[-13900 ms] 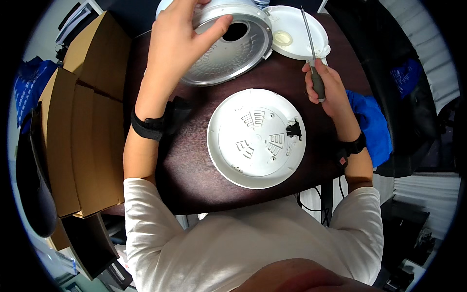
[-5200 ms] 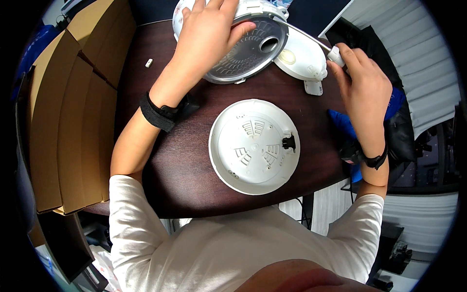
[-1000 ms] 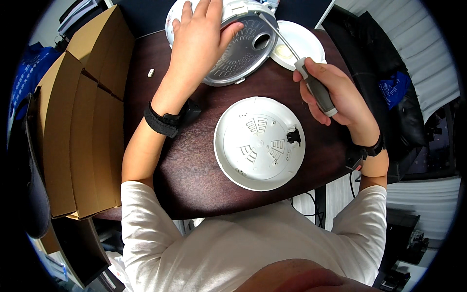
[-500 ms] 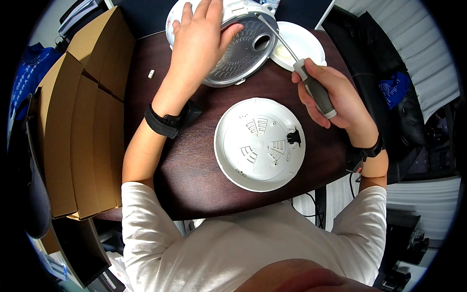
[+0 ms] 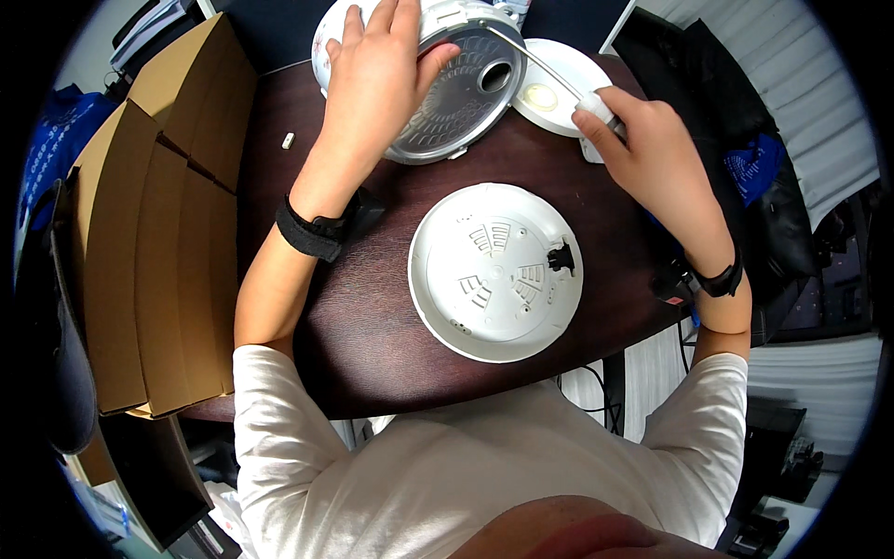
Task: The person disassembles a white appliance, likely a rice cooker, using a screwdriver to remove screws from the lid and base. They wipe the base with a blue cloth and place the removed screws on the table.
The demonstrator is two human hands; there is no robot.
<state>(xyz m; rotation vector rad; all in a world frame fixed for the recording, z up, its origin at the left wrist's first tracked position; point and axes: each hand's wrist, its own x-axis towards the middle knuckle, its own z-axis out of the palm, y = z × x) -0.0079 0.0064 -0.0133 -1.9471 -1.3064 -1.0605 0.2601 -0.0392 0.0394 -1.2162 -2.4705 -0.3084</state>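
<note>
in the head view, a person in a white short-sleeved shirt (image 5: pixel 447 456) works at a dark brown table (image 5: pixel 354 345), both arms stretched toward its far side. the left hand (image 5: pixel 382 70) lies spread over a white appliance body (image 5: pixel 326 42) — fingers apart on the white outer side, thumb held out over the rim of a grey metal plate (image 5: pixel 456 112) that faces the wearer. a round dark hole (image 5: pixel 494 77) shows toward the plate's right side, and the appliance lies tipped over at the table's far edge. the right hand (image 5: pixel 656 154) is closed around the handle of a screwdriver (image 5: pixel 592 104), its thin shaft slanting up and left so that the tip reaches the plate's upper right edge; what the tip meets there is too small to make out. beneath the shaft, just beside the appliance, sits a white round lid (image 5: pixel 579 65) bearing a cream-colored oval patch (image 5: pixel 540 97).

nearer the wearer, apart from both hands, a white round base (image 5: pixel 447 270) rests with slotted vents and a black fitting (image 5: pixel 561 258) at its right side. a small white piece (image 5: pixel 288 141) lies on the left — close to tall brown cardboard boxes (image 5: pixel 121 270).
</note>
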